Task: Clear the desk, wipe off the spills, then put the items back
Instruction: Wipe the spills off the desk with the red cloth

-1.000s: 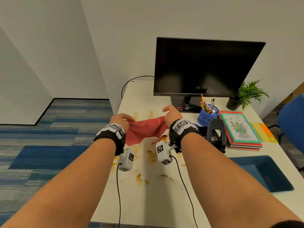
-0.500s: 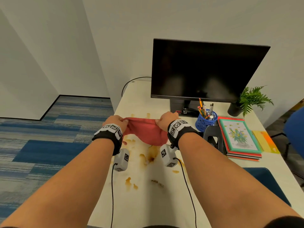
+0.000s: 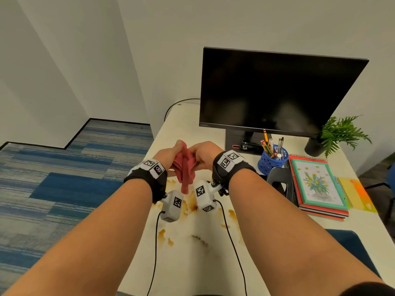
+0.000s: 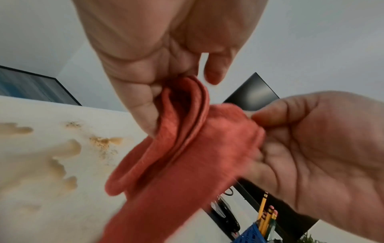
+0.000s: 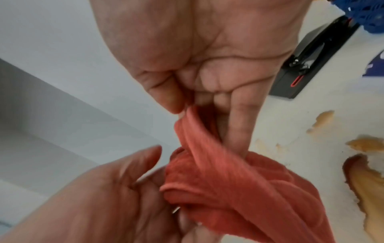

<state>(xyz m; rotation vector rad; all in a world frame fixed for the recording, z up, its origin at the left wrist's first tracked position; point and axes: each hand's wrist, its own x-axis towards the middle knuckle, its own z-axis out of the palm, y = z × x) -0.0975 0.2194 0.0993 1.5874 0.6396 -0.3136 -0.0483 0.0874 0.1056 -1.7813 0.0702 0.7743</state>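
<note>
A red cloth (image 3: 184, 165) hangs folded and bunched between both hands, above the white desk (image 3: 192, 263). My left hand (image 3: 168, 153) pinches its upper folded edge between thumb and fingers (image 4: 145, 115). Close beside it, my right hand (image 3: 203, 152) pinches the other side, thumb and fingers (image 5: 241, 123) curled on the fabric (image 5: 228, 189). The cloth's lower end (image 4: 155, 205) dangles toward the desk. Brown spills (image 3: 192, 205) lie on the desk under the wrists, with smaller drops (image 3: 164, 233) nearer me.
A black monitor (image 3: 277, 92) stands at the back. To its right and front are a stapler (image 3: 252, 145), a blue pen cup (image 3: 272, 161), a black holder (image 3: 280, 178), stacked notebooks (image 3: 318, 184), coloured folders (image 3: 357, 195) and a potted plant (image 3: 339, 135). A blue pad (image 3: 352, 248) lies near right.
The hands have come together. The cloth, stretched wide between them before, is now folded into a narrow bunch and held higher off the desk.
</note>
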